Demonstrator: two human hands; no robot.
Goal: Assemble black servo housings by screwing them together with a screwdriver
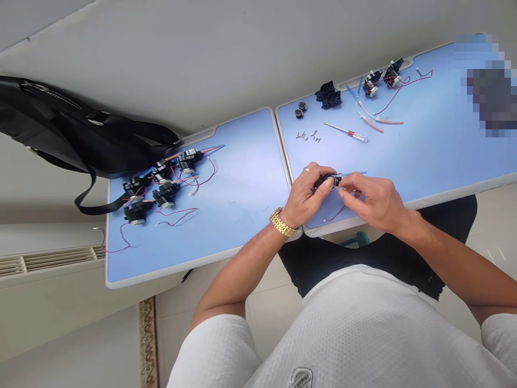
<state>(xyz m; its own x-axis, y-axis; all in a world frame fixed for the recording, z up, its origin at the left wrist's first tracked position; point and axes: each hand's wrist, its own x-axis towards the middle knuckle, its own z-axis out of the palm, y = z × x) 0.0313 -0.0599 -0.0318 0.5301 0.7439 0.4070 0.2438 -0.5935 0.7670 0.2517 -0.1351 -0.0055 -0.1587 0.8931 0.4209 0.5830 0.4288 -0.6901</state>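
Observation:
My left hand is closed around a small black pump-like unit, the thumb pressed on its round face. Close against its right side, my right hand pinches a thin, pale piece of tubing, partly hidden by the fingers. A blue tube sticks out to the right behind the fingers. From below the unit a thin red wire with a small white plug hangs onto the table. Beyond the hands lie a screwdriver with a clear and red handle and several small screws.
Two small round parts and black housings lie at the back. Farther right are loose blue and orange tubes and two wired units. Several similar units sit on the left table, beside a black bag.

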